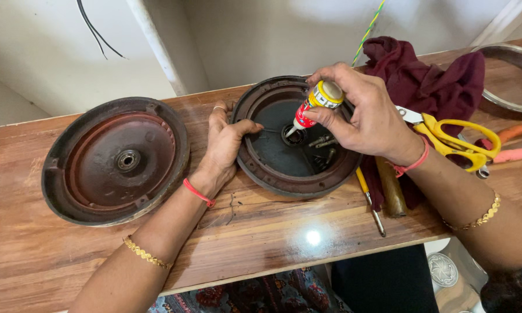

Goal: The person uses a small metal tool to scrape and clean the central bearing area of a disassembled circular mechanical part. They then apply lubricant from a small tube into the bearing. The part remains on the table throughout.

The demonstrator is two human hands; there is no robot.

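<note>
My right hand (370,116) grips a small red, white and yellow squeeze bottle (314,106), tilted with its nozzle pointing down at the central bearing hole (296,137) of a round dark metal cover (261,162). My left hand (225,145) rests on that cover's left rim, thumb hooked over the edge. Several loose screws (323,142) lie inside the cover, right of the hole. A second round reddish-brown cover (117,159) lies on the wooden table (272,232) to the left, untouched.
A maroon cloth (429,75) is bunched behind my right hand. Yellow-handled scissors (455,139), orange-handled pliers (519,145), a yellow screwdriver (370,200) and a wooden handle (391,188) lie at the right. A metal ring (513,75) sits at the far right corner.
</note>
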